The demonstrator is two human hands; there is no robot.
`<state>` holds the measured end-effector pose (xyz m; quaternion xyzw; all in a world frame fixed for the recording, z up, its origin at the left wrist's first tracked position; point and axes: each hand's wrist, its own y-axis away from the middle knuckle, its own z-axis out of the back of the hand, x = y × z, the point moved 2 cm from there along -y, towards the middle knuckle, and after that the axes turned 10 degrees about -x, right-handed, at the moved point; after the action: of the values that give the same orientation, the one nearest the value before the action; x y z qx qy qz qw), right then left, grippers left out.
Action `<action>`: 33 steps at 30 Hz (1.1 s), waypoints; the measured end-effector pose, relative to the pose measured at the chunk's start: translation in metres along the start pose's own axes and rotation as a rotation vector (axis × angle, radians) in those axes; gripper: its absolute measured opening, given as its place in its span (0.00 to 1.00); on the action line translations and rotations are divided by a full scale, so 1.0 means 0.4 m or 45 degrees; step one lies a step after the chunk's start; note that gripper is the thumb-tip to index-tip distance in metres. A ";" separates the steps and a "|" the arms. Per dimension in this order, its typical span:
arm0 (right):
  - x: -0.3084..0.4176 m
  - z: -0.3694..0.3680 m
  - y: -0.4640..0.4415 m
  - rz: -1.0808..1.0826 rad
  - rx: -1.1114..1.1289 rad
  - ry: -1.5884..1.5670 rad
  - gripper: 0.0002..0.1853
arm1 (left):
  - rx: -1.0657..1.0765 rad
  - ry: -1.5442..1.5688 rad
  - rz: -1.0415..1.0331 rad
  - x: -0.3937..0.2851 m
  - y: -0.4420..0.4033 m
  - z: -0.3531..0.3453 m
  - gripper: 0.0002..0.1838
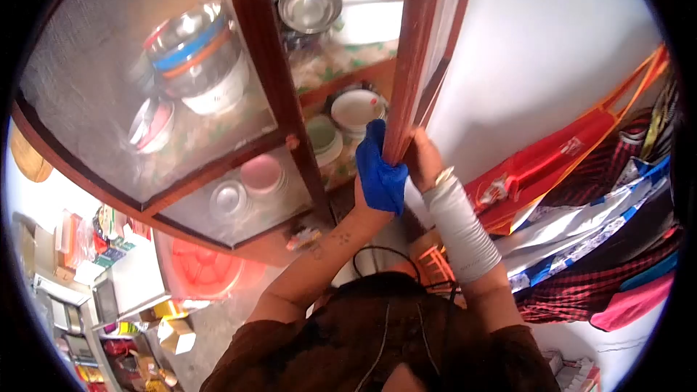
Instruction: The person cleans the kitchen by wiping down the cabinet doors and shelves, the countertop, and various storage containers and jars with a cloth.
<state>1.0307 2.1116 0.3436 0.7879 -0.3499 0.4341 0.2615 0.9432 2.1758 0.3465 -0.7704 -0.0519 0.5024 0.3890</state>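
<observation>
Okay, left hand (pixel 372 192) is clasping blue cloth (pixel 381 174) against the door edge (pixel 412 80) mid-frame. Right hand (pixel 425 157) is touching its right side, can't tell how closed.

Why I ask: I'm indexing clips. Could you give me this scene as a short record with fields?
left hand: mostly covered by a blue cloth, pressed to a dark red wooden frame
right hand: at the same frame, opposite side; fingers partly hidden
cabinet contents: metal bowl on the upper shelf; pale dish lower down
right side: red bag, hanging fabrics
lower left: red tub
</observation>
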 end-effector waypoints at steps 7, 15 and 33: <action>-0.007 0.036 0.039 0.429 -0.011 0.257 0.24 | -0.166 -0.367 -0.865 -0.382 -0.253 -0.073 0.25; -0.012 0.063 -0.014 -0.017 -0.048 0.058 0.18 | -0.089 -1.311 -1.548 -0.556 -0.596 -0.182 0.25; 0.203 -0.061 0.273 1.615 -0.592 0.940 0.29 | 0.432 -0.011 -0.128 -0.016 0.101 -0.030 0.33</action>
<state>0.9642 2.0354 0.4377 0.1654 -0.7069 0.6511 0.2213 0.9371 2.1382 0.3271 -0.6880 -0.0065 0.4871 0.5379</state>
